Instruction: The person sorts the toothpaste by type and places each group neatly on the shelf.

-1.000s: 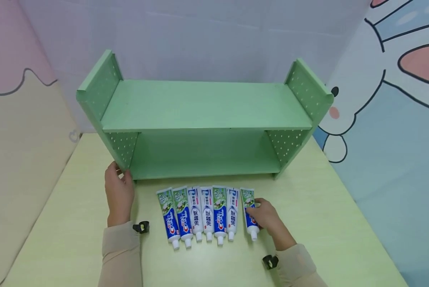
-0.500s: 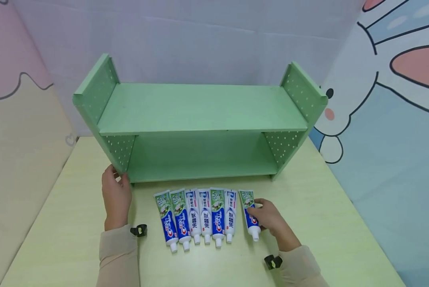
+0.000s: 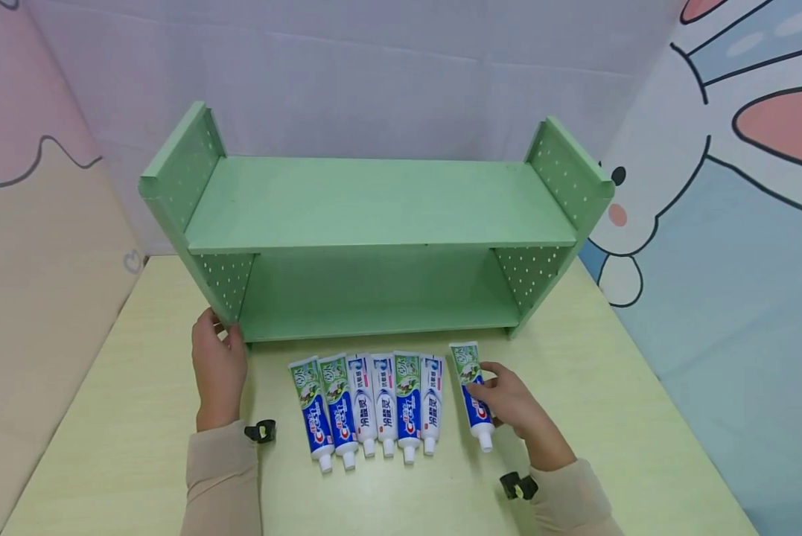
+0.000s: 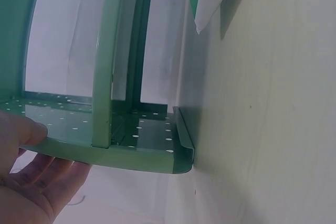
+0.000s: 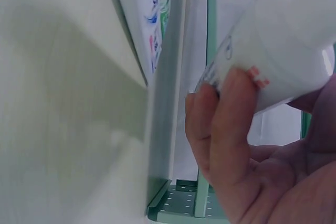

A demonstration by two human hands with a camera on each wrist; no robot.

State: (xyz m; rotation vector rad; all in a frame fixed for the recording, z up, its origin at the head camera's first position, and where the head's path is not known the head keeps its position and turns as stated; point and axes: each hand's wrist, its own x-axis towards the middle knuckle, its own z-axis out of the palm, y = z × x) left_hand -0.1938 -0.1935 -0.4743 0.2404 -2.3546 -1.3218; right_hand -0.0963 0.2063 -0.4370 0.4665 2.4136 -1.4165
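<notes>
My right hand (image 3: 513, 402) holds a green, white and blue Crest toothpaste tube (image 3: 468, 365) between thumb and fingers, cap toward me. In the right wrist view this tube (image 5: 262, 51) is raised off the table, its shoulder and white cap close to the camera. My left hand (image 3: 220, 372) grips the lower front edge of the left side panel of a green two-tier shelf (image 3: 380, 201). The left wrist view has the thumb on one face of the panel edge (image 4: 136, 158) and the fingers on the other.
Several toothpaste tubes, some Crest (image 3: 407, 402) and some white (image 3: 385, 402), lie side by side before the shelf, caps toward me. The pale table (image 3: 642, 447) meets a grey cloth backdrop (image 3: 387, 74) behind. Cartoon-printed walls stand at both sides.
The right hand has lifted the toothpaste tube from the table and moved it slightly right. The left hand keeps its grip on the shelf. The whole view shifted a little.
</notes>
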